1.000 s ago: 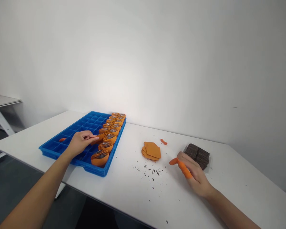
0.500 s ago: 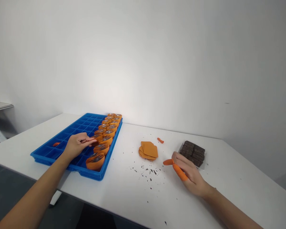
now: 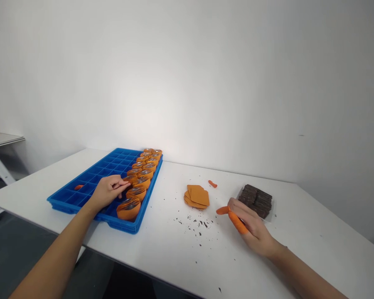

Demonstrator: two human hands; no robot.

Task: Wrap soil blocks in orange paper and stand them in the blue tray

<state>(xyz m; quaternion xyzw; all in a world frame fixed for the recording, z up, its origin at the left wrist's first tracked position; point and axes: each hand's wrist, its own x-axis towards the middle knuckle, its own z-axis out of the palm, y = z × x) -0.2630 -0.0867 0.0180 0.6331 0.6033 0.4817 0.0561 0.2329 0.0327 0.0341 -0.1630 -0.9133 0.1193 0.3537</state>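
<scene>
My left hand (image 3: pixel 109 191) reaches over a blue compartment tray (image 3: pixel 121 226), its thumb and fingers pinched together beside a row of folded orange pieces (image 3: pixel 137 193). Whatever the pinch holds, if anything, is hidden. These pieces stand upright in the right-hand compartments, with dark shiny edges on top. My right hand (image 3: pixel 249 226) wears orange finger covers (image 3: pixel 237 223) on thumb and index finger, with the tips brought together. It hovers in front of a clear tray of dark brown strips (image 3: pixel 255 201); a dark sliver shows by its fingers, too small to name.
A small stack of flat orange squares (image 3: pixel 197 196) lies mid-table. Nearby are a loose orange finger cover (image 3: pixel 212 184) and scattered dark crumbs (image 3: pixel 202 224). A small orange item (image 3: pixel 79 187) sits in a left compartment of the blue tray. Behind the table rises a white wall (image 3: pixel 205 83).
The whole view has shifted slightly, so everything appears a little farther right. My left hand stays at the same orange pieces, its fingers slightly lower. My right hand has barely moved.
</scene>
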